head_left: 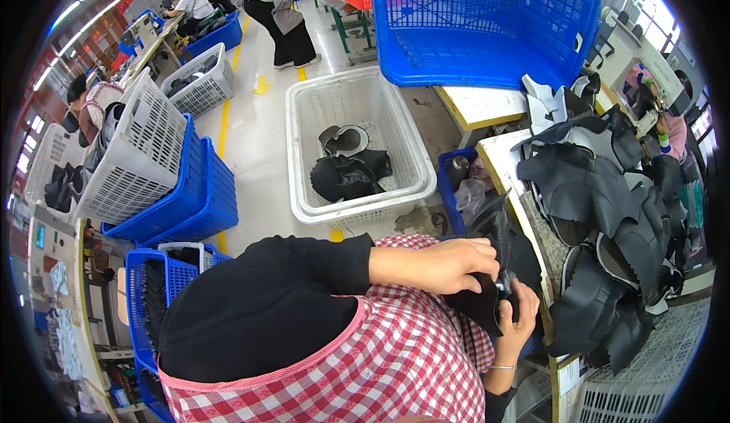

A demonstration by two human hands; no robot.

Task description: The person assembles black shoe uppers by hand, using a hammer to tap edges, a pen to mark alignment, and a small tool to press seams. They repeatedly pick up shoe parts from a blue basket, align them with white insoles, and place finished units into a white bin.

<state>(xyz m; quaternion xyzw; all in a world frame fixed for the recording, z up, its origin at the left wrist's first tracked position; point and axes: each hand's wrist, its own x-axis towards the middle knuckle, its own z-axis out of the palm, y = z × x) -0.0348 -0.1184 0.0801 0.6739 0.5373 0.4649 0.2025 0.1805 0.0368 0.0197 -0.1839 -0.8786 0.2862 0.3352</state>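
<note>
White bin (pixel 323 104): a few black pieces (pixel 350 176) are held inside.
Left hand (pixel 464 265): seen below and right of the bin, curled onto a dark piece (pixel 473 307).
Right hand (pixel 521 309): placed farther from the bin, against the same piece; a shiny bit (pixel 503 277), perhaps metal, is partly hidden between the hands.
Blue crate (pixel 464 72): perched above and right of the bin, tilted.
Black heap (pixel 589 187): piled on a workbench (pixel 498 153) right of the bin.
Stacked baskets (pixel 156 149): seen left of the bin.

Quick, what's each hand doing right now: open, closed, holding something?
Left hand: closed, holding a black piece.
Right hand: fingers curled, holding the same black piece.
</note>
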